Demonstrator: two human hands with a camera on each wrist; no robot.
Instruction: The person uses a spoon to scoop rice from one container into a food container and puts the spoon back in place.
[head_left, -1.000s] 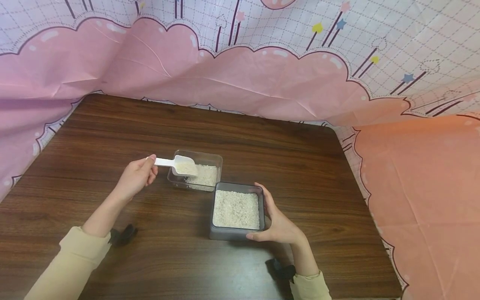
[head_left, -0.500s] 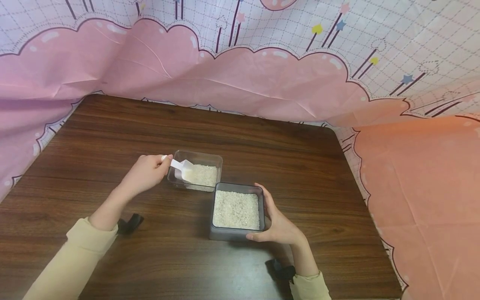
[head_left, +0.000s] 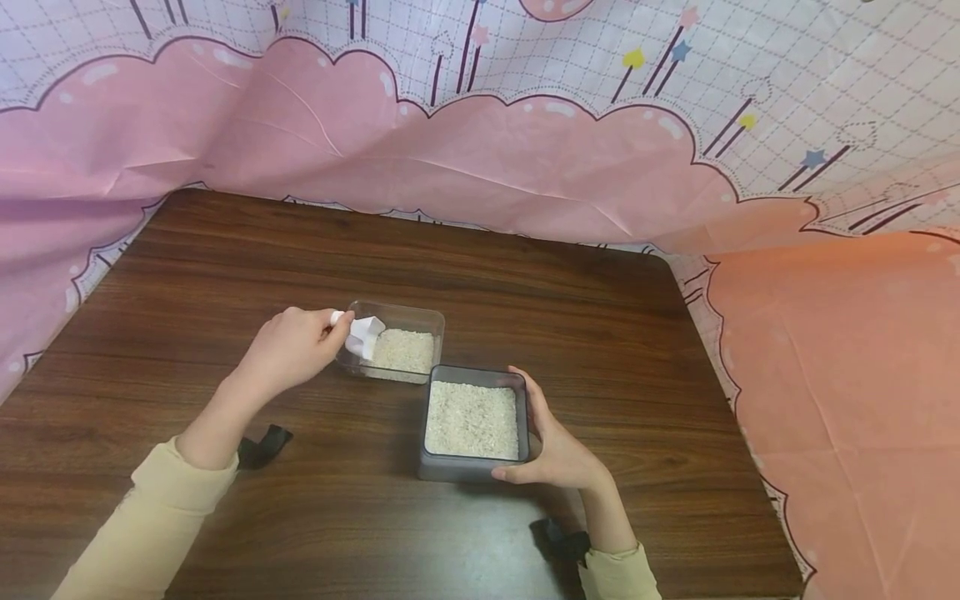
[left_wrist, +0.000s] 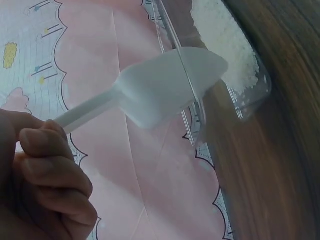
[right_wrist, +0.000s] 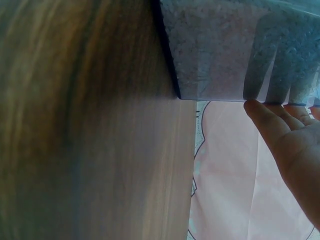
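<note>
My left hand [head_left: 296, 350] pinches the handle of a white plastic scoop [head_left: 363, 337], its thumb and curled fingers clear in the left wrist view. Tipped downward, the scoop's bowl [left_wrist: 165, 85] overlaps the left end of a clear rectangular container [head_left: 408, 315]. White rice [head_left: 405, 352] lies in that container's right part. In front and to the right stands a square grey see-through box [head_left: 461, 468] holding more rice [head_left: 472, 421]. Around its right side my right hand [head_left: 558, 446] holds it, thumb at the near wall. Seen from the right wrist, the fingertips [right_wrist: 253, 107] touch the box's side.
Both containers stand near the middle of a dark brown wooden table [head_left: 600, 333], their corners close together. A pink and white patterned cloth [head_left: 480, 158] hangs behind the table and along its sides. A black piece sits beneath each wrist.
My left hand has moved right and turned over, tipping the scoop, which held rice a second ago, down into the clear container. The right hand and grey box have stayed put.
</note>
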